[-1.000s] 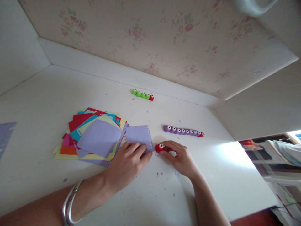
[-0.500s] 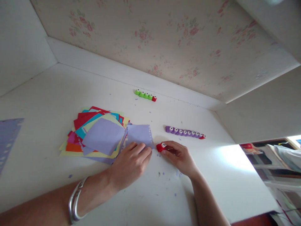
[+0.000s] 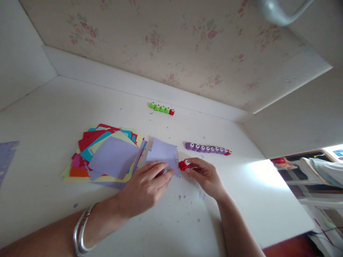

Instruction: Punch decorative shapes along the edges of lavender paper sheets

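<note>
My left hand, with a silver bangle at the wrist, holds a sheet of purple paper by its near part. The fingers are bent over it and the thumb is hidden. Small notches run along the sheet's right edge. My right hand pinches a small red paper punch with a white, eye-like button between thumb and fingers. The punch sits right at the notched edge; whether the paper is inside its slot I cannot tell.
Left of the sheet lies a pile of coloured papers. A purple row of punches with a red end lies at right, a green row near the back wall. Another notched purple sheet is far left. Purple paper bits are scattered about.
The purple sheet has turned slightly and shifted right, its notched edge still close to the red punch. My left fingers have spread a little. The whole view has tilted slightly.
</note>
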Tool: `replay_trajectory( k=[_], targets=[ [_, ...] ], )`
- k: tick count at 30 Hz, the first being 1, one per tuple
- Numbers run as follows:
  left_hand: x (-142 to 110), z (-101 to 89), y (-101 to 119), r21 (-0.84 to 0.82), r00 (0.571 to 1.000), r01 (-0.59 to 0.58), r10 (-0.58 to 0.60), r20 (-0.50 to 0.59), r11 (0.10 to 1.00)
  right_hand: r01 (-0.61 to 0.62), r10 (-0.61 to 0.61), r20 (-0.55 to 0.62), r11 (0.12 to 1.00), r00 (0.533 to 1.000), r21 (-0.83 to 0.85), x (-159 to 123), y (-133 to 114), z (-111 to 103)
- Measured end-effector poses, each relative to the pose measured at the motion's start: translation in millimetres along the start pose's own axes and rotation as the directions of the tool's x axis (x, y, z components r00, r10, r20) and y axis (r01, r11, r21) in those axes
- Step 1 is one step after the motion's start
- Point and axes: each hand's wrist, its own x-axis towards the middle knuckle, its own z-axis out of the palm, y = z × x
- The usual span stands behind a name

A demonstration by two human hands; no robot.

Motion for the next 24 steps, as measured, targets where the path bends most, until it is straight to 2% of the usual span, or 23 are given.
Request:
replay_trajectory(
  k=[5,9,24],
  targets=[
    [0.7,-0.7,-1.1,0.028,1.0,0.01,-0.009,-0.03,1.0,-0.014,0.014,-0.01,1.0,1.0,-0.011,-1.0,-5.7,-2.1],
    [2.5,-2.0,-1.6,0.05,0.999,-0.005,0.007,-0.038,0.999,-0.023,0.024,0.035,1.0,0.999,-0.019,-2.1,-8.4,-2.4],
    [6.0,-4.3,-1.4,0.106,1.0,-0.017,0.016,0.007,0.994,-0.043,0.045,0.048,0.998,0.998,-0.047,-1.0,-7.9,7.6]
  ],
)
